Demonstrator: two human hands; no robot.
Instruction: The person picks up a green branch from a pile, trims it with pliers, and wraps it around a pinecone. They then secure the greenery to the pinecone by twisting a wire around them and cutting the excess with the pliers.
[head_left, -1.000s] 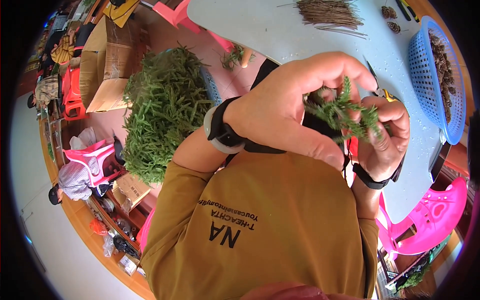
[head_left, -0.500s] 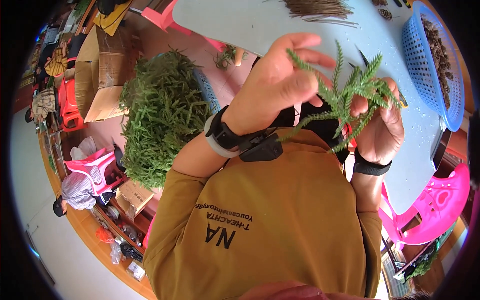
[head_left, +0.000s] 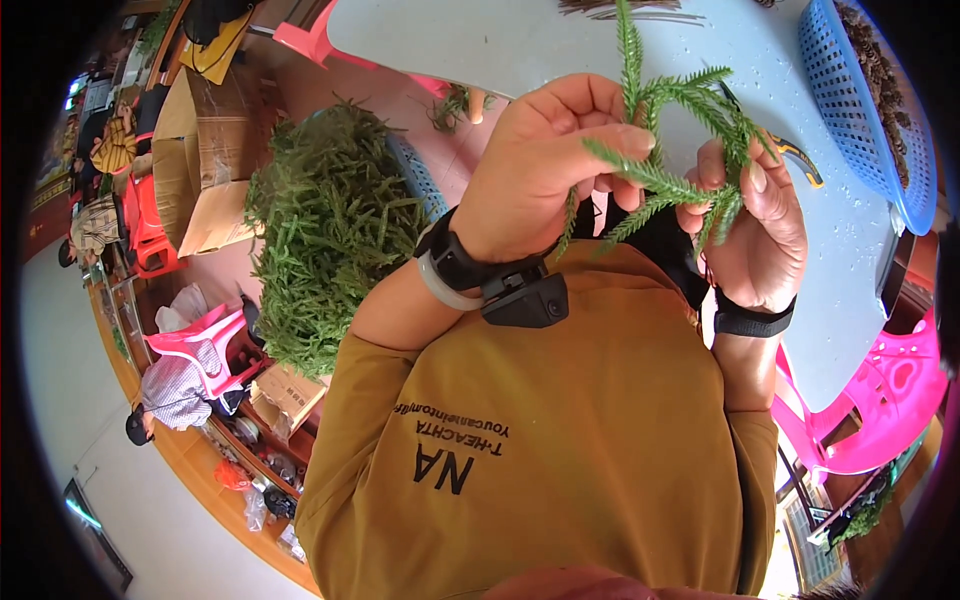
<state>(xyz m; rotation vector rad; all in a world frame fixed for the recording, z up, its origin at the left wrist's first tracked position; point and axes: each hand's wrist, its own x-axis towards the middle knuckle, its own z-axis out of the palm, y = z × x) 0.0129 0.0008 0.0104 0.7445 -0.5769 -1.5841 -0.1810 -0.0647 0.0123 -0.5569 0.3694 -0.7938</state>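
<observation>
Between my two hands is a green artificial pine sprig point(head_left: 685, 95) with several needled branches fanning out. My left hand point(head_left: 565, 160) pinches one of its branches between thumb and fingers, on the left side. On the right, my right hand point(head_left: 755, 220) grips the sprig's lower right part with thumb and fingertips. Both hands are in front of my chest, close to the near edge of the pale table point(head_left: 480, 45). Beyond the right hand lies a tool with a yellow and black handle point(head_left: 800, 165), partly hidden by the sprig and fingers.
A large heap of green sprigs point(head_left: 330, 240) fills a blue basket point(head_left: 415, 175) at the left. A blue basket of pine cones point(head_left: 860, 110) stands on the table's right. Brown sticks point(head_left: 640, 10) lie at the far edge. Pink chairs point(head_left: 880, 400) and a cardboard box point(head_left: 215, 150) are around.
My left hand, spread beside the sprig before, has closed on one of its branches. The sprig has turned and its branches point more upward. My right hand still holds it.
</observation>
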